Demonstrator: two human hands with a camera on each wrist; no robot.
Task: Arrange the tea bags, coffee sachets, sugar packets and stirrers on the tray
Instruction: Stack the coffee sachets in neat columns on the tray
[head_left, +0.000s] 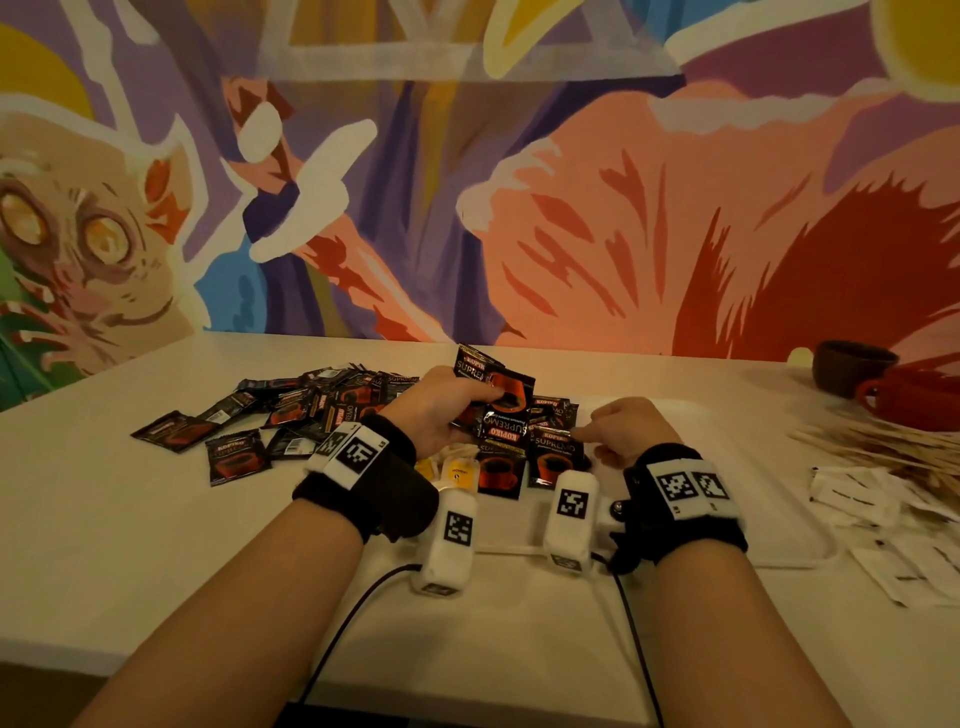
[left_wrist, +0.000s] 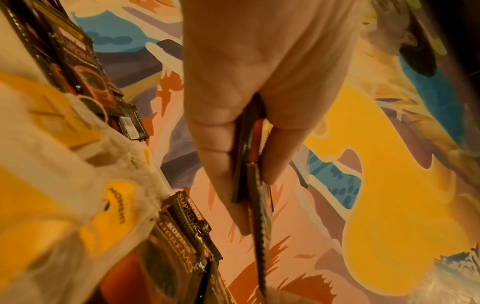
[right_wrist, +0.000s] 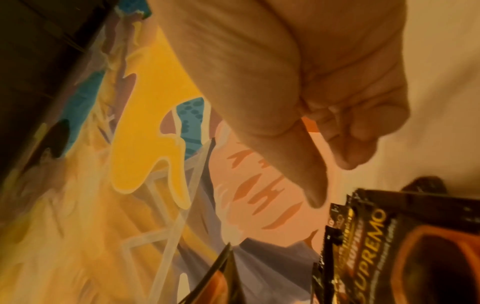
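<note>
Black coffee sachets (head_left: 519, 441) lie on the white tray (head_left: 779, 519) beside yellow-tagged tea bags (head_left: 460, 475). Left hand (head_left: 441, 410) pinches several sachets above them; right hand (head_left: 628, 431) hovers loosely curled, holding nothing. More sachets (head_left: 291, 410), stirrers (head_left: 883, 447) and sugar packets (head_left: 857, 493) lie on the desk (head_left: 156, 545).

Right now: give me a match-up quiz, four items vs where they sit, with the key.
Items:
1. coffee sachets
2. tea bag
3. wooden stirrers
4. brown cup

Places:
A. far right of the table, by the wall
B. pinched in the left hand
C. on the tray, near the left wrist
D. piled right of the tray

Pairs: 1-B, 2-C, 3-D, 4-A
</note>
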